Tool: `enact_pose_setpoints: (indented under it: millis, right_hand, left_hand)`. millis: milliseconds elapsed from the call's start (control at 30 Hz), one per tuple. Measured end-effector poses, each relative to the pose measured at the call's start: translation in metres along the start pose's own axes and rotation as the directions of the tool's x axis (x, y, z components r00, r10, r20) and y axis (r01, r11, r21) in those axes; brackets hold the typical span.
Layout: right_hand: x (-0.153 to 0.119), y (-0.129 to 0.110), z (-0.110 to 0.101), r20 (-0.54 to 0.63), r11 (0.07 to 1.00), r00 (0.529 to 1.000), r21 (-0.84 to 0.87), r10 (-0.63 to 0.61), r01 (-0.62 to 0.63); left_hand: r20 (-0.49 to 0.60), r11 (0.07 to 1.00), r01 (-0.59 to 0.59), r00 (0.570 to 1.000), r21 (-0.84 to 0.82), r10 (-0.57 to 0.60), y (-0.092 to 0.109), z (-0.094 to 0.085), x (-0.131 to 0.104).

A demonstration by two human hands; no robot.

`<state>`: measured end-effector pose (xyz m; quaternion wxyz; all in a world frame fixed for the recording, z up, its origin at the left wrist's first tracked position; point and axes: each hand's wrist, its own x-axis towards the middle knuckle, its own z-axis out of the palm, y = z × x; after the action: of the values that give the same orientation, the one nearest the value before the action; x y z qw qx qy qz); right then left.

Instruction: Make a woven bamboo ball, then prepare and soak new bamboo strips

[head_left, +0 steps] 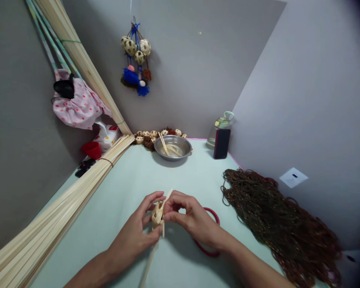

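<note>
Left hand (140, 227) and right hand (190, 216) were bare, fingers (151, 197) slender. Left forearm (100, 264) and right forearm (243, 253) were bare too, down to the view's lower edge.

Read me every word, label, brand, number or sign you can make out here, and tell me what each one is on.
No text is readable anywhere in this picture.
Tissue pack: coloured printing, too small and blurred to read.
Bottle: a yellowish patch, no legible lettering.
Phone: dark face, nothing legible.
Wall plate: a dark mark, no legible letters or numbers.
</note>
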<state>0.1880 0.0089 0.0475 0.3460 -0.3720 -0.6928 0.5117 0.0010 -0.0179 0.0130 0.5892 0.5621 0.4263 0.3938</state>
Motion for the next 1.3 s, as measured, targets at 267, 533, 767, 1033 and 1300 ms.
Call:
enact_pose_setpoints:
  millis: [267,533,767,1033,1300]
  right_hand:
    - [0.004,0.011,-0.007,-0.079,0.988,0.989,0.100,0.127,-0.118]
    - [0.012,0.023,-0.015,-0.140,0.973,0.973,0.168,0.182,-0.158]
    - [0.006,0.010,-0.018,-0.242,0.994,0.964,-0.054,-0.108,0.098]
    - [-0.005,-0.001,-0.005,0.104,0.965,0.983,-0.201,-0.151,0.170]
    - [-0.005,-0.011,-0.018,0.337,0.981,0.927,-0.039,-0.164,0.188]
  left_hand:
    - [0.084,1.000,-0.001,0.996,0.030,-0.002,-0.003,0.001,0.001]
    - [0.173,0.996,0.033,0.985,-0.088,-0.017,-0.004,0.001,0.001]
    - [0.247,0.849,0.229,0.961,-0.476,-0.121,0.008,-0.004,0.000]
    - [0.184,0.859,0.204,0.974,-0.469,-0.131,0.005,-0.005,0.002]
    - [0.346,0.837,0.265,0.933,-0.479,-0.097,0.000,-0.012,0.005]
